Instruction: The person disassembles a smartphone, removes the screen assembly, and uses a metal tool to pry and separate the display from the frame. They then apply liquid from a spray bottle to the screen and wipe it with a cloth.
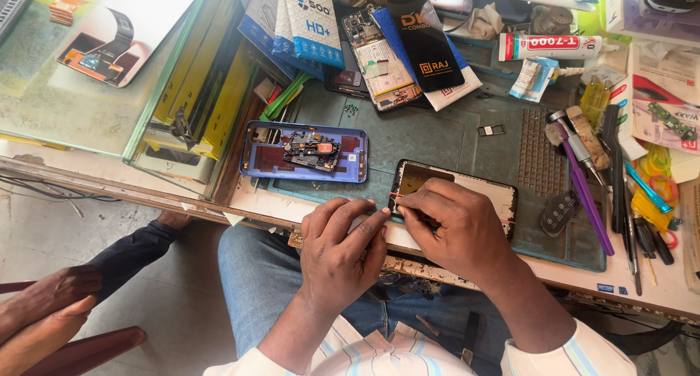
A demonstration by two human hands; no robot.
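The right hand (456, 226) pinches a thin red strip (394, 195) between thumb and forefinger at the left end of a phone frame (503, 194); the fingers are closed on it, tips meeting right at the frame's corner. The left hand (339, 248) lies just beside it, forefinger stretched out and pressing down at the same corner, the other fingers loosely curled and holding nothing that I can make out. Both hands meet at that one spot, the right coming from above the frame, the left from its outer side.

The frame lies flat on the grey-green mat (430, 139) near the bench's front edge, its long axis running left to right, so most of it stretches away to the right under the right hand and wrist.

Further back on the mat sits a blue back cover (255, 157) with a small circuit board (312, 150) lying in it, well apart from the hands. A glue tube (550, 46) lies at the rear, and screwdrivers and tweezers (583, 179) crowd the right side. Another person's arm (51, 296) rests at the lower left, off the bench.
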